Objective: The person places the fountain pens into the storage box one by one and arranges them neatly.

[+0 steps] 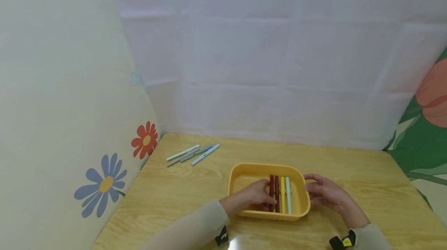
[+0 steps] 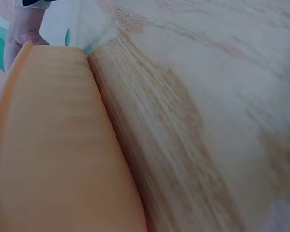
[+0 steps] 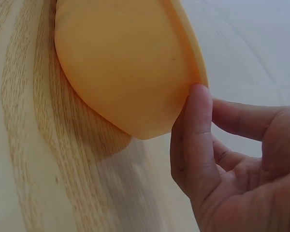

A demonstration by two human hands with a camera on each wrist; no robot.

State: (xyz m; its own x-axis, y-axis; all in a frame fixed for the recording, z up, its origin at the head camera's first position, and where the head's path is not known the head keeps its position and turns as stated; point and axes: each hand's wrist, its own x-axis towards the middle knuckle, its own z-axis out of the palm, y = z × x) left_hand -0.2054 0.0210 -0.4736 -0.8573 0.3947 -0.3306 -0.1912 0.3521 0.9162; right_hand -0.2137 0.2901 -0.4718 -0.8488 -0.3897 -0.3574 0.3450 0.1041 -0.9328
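Observation:
A yellow plastic tray [image 1: 244, 168] sits on the table, with two dark red-brown pens, a yellow pen [image 1: 283, 193] and a pale mint pen [image 1: 288, 195] side by side inside. My left hand [image 1: 253, 195] reaches over the near left rim and holds the leftmost dark red-brown pen [image 1: 271, 182] between fingers and thumb. Part of that pen is hidden by the hand. At the tray's right end, my right hand [image 1: 328, 193] grips the rim. The right wrist view shows its fingertips [image 3: 200, 96] at the yellow edge.
Farther back on the left of the wooden table [image 1: 167, 199], several pale pens lie loosely together, among them a light blue pen [image 1: 206, 154] and a light green pen [image 1: 183, 152]. A white cloth [image 1: 227, 68] hangs behind the table, with flower-patterned sheets at both sides.

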